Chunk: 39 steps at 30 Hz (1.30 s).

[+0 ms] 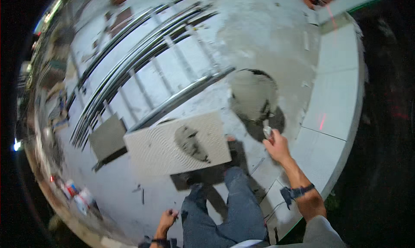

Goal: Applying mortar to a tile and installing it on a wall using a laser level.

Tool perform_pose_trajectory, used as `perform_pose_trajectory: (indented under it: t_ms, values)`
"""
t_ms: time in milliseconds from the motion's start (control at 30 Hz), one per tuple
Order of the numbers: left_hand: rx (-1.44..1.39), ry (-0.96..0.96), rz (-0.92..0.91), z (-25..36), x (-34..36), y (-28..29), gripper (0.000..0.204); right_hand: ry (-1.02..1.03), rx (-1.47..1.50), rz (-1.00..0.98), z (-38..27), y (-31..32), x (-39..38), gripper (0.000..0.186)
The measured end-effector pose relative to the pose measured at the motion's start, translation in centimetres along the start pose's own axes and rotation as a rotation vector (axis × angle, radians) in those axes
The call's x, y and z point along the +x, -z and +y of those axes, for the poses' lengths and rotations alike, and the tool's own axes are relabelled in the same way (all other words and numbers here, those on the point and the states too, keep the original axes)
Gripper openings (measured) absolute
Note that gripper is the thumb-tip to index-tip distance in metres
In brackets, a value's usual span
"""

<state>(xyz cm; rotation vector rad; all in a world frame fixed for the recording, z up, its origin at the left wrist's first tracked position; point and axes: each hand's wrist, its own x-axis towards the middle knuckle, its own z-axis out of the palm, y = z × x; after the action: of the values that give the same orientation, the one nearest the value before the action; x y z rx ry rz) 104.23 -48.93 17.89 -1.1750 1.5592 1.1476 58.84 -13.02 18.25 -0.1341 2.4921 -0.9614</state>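
My right hand point(277, 147) is closed around the handle of a trowel point(267, 131), reaching toward a round bucket of grey mortar point(253, 92). The trowel's blade blends into the mortar at the bucket's near edge, so its shape is hard to make out. In front of my knees lies a large pale tile point(147, 151) with its ridged back facing up. A lump of wet mortar point(190, 143) sits on the tile, right of its middle. Low beside my left thigh, my left hand point(167, 218) has its fingers curled; whatever they may hold is too small to name.
A metal ladder point(166, 86) and long metal profiles point(129, 66) lie across the floor at left. A grey block point(108, 137) stands left of the tile. Light tiles point(328, 96) top the ledge at right, with darkness beyond it. Bags point(82, 198) lie at lower left.
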Motion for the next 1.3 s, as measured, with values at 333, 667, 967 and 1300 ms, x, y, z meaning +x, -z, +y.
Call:
perform_pose_trajectory:
  t_ms: [333,667,967,1300]
  values:
    - [-0.242,-0.011,0.183,-14.0,-2.6,2.1,0.041,0.360,-0.237,-0.509,-10.2,-26.0,-12.0,0.036]
    - [-0.684,0.120,0.223,-29.3,-3.0,-2.0,0.010,0.239,-0.374,-0.438,-9.8,-15.3,-11.0,0.035]
    - [-0.514,0.070,0.156,-11.4,0.2,-1.8,0.010,0.125,-1.015,-0.199,3.3,12.3,9.4,0.016]
    - [-0.514,0.183,0.139,-2.6,-0.9,-6.4,0.019,0.242,-1.229,-0.671,14.9,1.6,19.7,0.014]
